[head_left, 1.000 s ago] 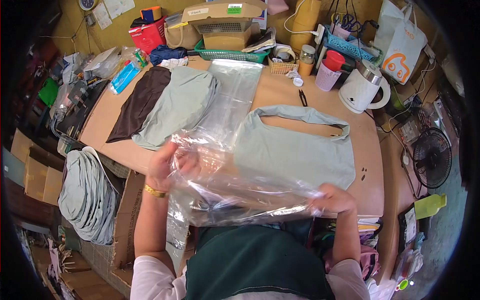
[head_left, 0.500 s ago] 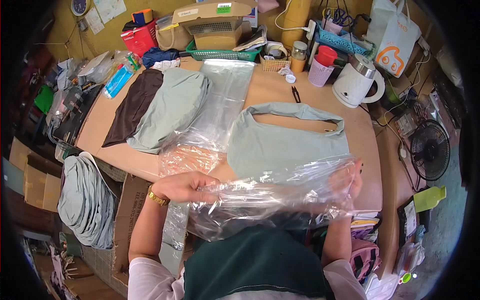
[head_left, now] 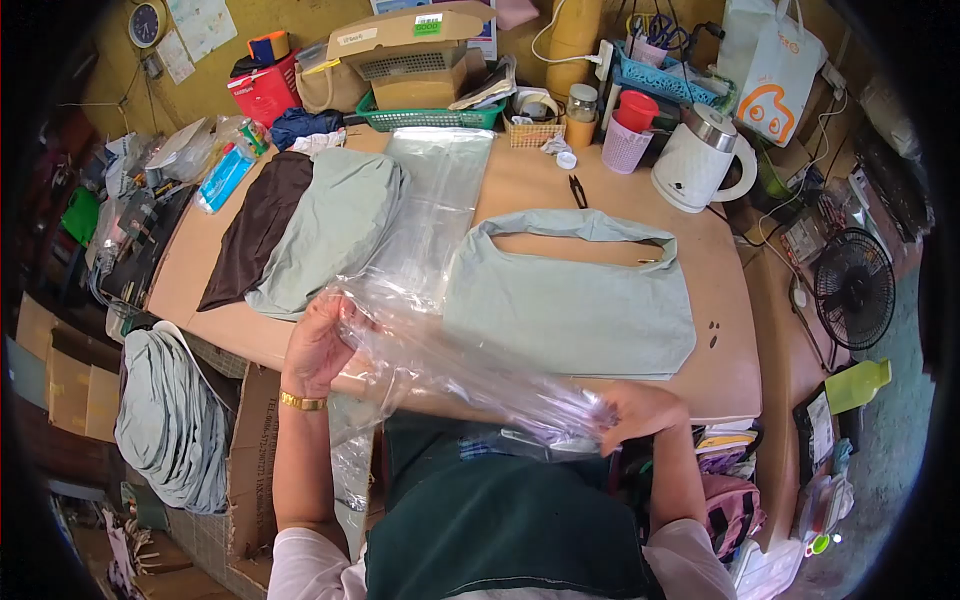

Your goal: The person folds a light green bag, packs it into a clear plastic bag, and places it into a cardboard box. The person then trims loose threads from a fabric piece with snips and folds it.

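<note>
A clear plastic bag (head_left: pixel 470 375) stretches between my two hands above the table's front edge. My left hand (head_left: pixel 325 338) is closed on its upper left end, with a gold watch at the wrist. At the lower right, my right hand (head_left: pixel 640 412) pinches the other end, which is bunched into folds. Just beyond lies a pale grey-green cloth shoulder bag (head_left: pixel 575 305), flat, with its strap loop pointing away from me. More clear plastic bags (head_left: pixel 440 190) lie flat left of it. Beside those are folded grey-green cloth (head_left: pixel 335 220) and dark brown cloth (head_left: pixel 255 225).
Black thread snips (head_left: pixel 578 192) lie beyond the cloth bag. A white kettle (head_left: pixel 698 165) stands at the back right, near a lilac cup (head_left: pixel 625 148). A green basket (head_left: pixel 430 118) holds a cardboard box. Grey-green cloth pieces (head_left: pixel 170 420) are stacked at left; a black fan (head_left: pixel 853 288) stands at right.
My left hand has risen and turned upright. My right hand has moved down and left, so the plastic bag now slants down to the right, uncovering the cloth bag's lower part.
</note>
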{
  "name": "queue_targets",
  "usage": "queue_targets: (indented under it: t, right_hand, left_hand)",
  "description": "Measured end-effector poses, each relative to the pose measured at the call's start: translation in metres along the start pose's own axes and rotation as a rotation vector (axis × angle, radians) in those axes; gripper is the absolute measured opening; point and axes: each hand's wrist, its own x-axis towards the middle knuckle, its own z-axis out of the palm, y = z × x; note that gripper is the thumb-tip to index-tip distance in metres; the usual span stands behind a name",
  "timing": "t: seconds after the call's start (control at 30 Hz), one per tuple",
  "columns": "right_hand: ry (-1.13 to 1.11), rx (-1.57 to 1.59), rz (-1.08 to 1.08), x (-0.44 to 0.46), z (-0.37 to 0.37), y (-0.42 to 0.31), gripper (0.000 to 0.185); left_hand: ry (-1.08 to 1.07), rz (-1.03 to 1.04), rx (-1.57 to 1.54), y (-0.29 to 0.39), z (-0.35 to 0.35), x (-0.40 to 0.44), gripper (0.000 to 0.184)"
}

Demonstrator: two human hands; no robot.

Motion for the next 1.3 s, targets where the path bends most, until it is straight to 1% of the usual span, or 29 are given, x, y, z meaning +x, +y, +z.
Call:
queue_targets:
  t: [0.03,0.07,0.1,0.13,0.2,0.3,0.33,0.37,0.4,0.43,0.47,0.5,0.53,0.57,0.6,0.63,0.67,0.7,0.73,0.8,0.83,0.9,0.93,1.0,1.03,1.1,1.13,1.2,1.3]
  right_hand:
    - [-0.169,-0.270,0.109,0.006,0.001,-0.009,0.035]
    - [-0.339,-0.540,0.219,0.010,0.001,-0.014,0.040]
    - [-0.342,-0.542,0.219,0.002,-0.007,0.015,0.040]
    - [0.179,0.234,-0.114,-0.013,-0.021,0.067,0.046]
    - [0.701,1.020,-0.441,-0.020,-0.023,0.087,0.054]
    - [0.151,1.280,-0.401,-0.004,0.008,0.011,0.054]
    - [0.085,0.320,-0.338,0.009,0.018,-0.018,0.049]
    - [0.027,0.060,-0.093,0.008,0.015,-0.017,0.045]
    - [-0.093,-0.226,0.126,0.007,0.013,-0.016,0.041]
    - [-0.093,-0.224,0.129,-0.002,0.003,0.010,0.041]
    - [0.455,0.237,-0.140,-0.007,-0.006,0.039,0.041]
    - [0.732,0.504,-0.243,-0.004,-0.006,0.038,0.041]
    - [1.000,0.713,-0.408,-0.002,-0.005,0.037,0.041]
    - [0.458,0.919,-0.636,0.005,-0.013,0.032,0.038]
    - [0.181,1.005,-0.759,0.005,-0.014,0.027,0.036]
    - [-0.113,1.071,-0.830,0.005,-0.014,0.022,0.034]
    - [0.081,0.270,-0.538,-0.001,-0.014,0.023,0.027]
    - [0.195,-0.120,-0.372,-0.003,-0.012,0.019,0.027]
    - [0.248,-0.516,-0.192,-0.004,-0.009,0.013,0.030]
    - [-0.084,-0.228,-0.072,0.001,-0.003,0.002,0.029]
    - [-0.088,-0.228,-0.072,-0.001,-0.010,0.015,0.029]
    - [0.379,0.757,-0.676,-0.011,-0.028,0.052,0.030]
    - [0.382,0.759,-0.675,-0.006,-0.018,0.037,0.030]
    - [0.501,0.925,-0.655,-0.002,-0.006,0.017,0.033]
    - [0.542,0.980,-0.649,-0.002,-0.004,0.013,0.035]
    - [0.423,0.211,-0.322,-0.006,-0.009,0.021,0.031]
    - [0.364,-0.050,-0.223,-0.006,-0.008,0.021,0.030]
    - [0.579,0.169,-0.254,-0.006,0.006,0.019,0.026]
    - [0.849,0.448,-0.283,-0.006,0.017,0.016,0.025]
  left_hand:
    - [-0.154,0.113,-0.495,-0.001,-0.004,0.003,0.036]
    - [-0.431,-0.077,-0.875,-0.008,-0.002,0.005,0.034]
    - [-0.430,-0.073,-0.876,-0.006,0.010,0.001,0.034]
    - [-0.399,-0.072,-0.266,0.002,0.028,-0.006,0.032]
    - [-0.342,-0.076,0.339,0.005,0.034,-0.011,0.031]
    - [0.339,-0.100,0.288,-0.001,0.010,-0.006,0.025]
    - [0.370,0.014,-0.137,0.007,0.013,0.004,0.021]
    - [0.371,0.012,-0.137,0.005,0.014,0.004,0.021]
    - [0.115,-0.064,-0.522,0.002,0.013,0.005,0.021]
    - [-0.150,-0.139,-0.901,-0.001,0.014,0.006,0.021]
    - [0.454,-0.007,-0.462,0.000,0.047,-0.011,0.027]
    - [0.456,-0.010,-0.461,0.000,0.045,-0.009,0.027]
    - [0.020,-0.217,0.057,0.002,0.043,-0.005,0.029]
    - [-0.428,-0.407,0.574,0.004,0.040,0.001,0.030]
    - [-0.242,-0.681,0.808,0.011,0.031,0.002,0.030]
    - [-0.245,-0.685,0.808,0.012,0.030,0.006,0.030]
    - [0.106,-0.379,0.267,0.011,0.029,0.011,0.029]
    - [0.439,-0.052,-0.277,0.009,0.030,0.012,0.028]
    - [0.440,-0.052,-0.277,0.006,0.032,0.012,0.028]
    - [0.346,-0.019,-0.674,0.000,0.035,0.008,0.028]
    - [0.349,-0.017,-0.674,-0.013,0.027,-0.002,0.028]
    - [0.088,-0.023,0.076,-0.034,0.012,-0.017,0.026]
    - [0.000,-0.012,0.325,-0.031,0.017,-0.016,0.026]
    - [-0.311,-0.519,0.645,-0.015,0.022,-0.001,0.028]
    - [-0.314,-0.521,0.645,-0.013,0.020,0.003,0.028]
    - [0.407,0.044,-0.256,-0.012,0.016,0.007,0.028]
    - [0.407,0.046,-0.254,-0.015,0.013,0.009,0.028]
    - [-0.061,0.079,-0.848,-0.023,0.011,0.013,0.029]
    - [0.107,0.020,-0.685,-0.020,0.025,-0.004,0.030]
